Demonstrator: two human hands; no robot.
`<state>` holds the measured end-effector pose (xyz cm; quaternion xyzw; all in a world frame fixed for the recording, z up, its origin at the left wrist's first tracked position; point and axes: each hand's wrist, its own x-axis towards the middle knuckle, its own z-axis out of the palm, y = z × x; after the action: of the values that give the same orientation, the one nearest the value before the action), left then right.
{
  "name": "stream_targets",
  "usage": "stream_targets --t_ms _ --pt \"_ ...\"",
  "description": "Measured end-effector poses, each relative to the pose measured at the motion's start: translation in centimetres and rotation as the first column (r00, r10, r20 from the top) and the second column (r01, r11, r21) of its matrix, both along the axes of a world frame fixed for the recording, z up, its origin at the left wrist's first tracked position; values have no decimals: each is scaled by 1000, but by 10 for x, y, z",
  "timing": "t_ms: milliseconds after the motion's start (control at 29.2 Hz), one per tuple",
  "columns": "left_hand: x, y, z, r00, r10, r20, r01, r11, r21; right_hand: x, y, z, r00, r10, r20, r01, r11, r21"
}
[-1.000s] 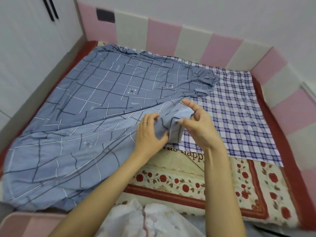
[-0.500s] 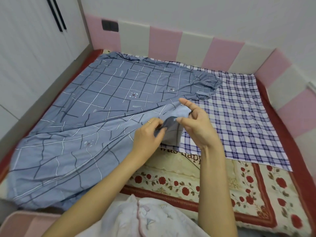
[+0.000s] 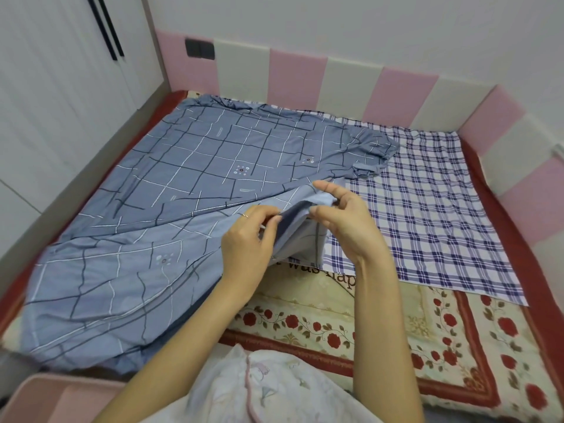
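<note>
A large blue-grey sheet (image 3: 189, 184) with dark and white grid lines lies spread over the left and middle of the bed. Its near right corner is lifted off the bed between both hands. My left hand (image 3: 248, 239), with a ring on one finger, pinches the corner's left side with curled fingers. My right hand (image 3: 345, 222) pinches the fabric edge between thumb and fingers just to the right. The corner's darker inner side shows between the hands.
A blue and white checked cloth (image 3: 427, 203) lies on the right of the bed over a rose-patterned mat (image 3: 427, 337). Pink and white padded panels (image 3: 396, 90) line the walls. A white wardrobe (image 3: 61, 87) stands at left. A pink padded edge (image 3: 55, 398) is nearest me.
Both hands have kept hold of the sheet corner and worked along its edge. The corner has opened a little, showing its darker inside. The view has tilted up slightly.
</note>
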<state>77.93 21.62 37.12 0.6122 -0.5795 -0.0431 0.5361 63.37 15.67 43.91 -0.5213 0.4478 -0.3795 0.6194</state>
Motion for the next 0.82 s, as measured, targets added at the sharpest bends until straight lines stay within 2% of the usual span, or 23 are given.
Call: stream_targets --t_ms 171,377,617,823 --pt "-8 7 -9 975 -76 210 84 996 -34 8 4 2 997 -56 50 55 998 26" --pt "-12 7 -12 992 -62 114 67 997 -37 12 10 7 991 -111 79 107 993 53" --pt "-12 10 -12 978 70 195 -56 996 -75 16 16 12 981 -164 103 156 985 75" --pt "-9 9 -11 977 111 181 -83 984 -155 21 19 13 974 -214 75 210 976 52"
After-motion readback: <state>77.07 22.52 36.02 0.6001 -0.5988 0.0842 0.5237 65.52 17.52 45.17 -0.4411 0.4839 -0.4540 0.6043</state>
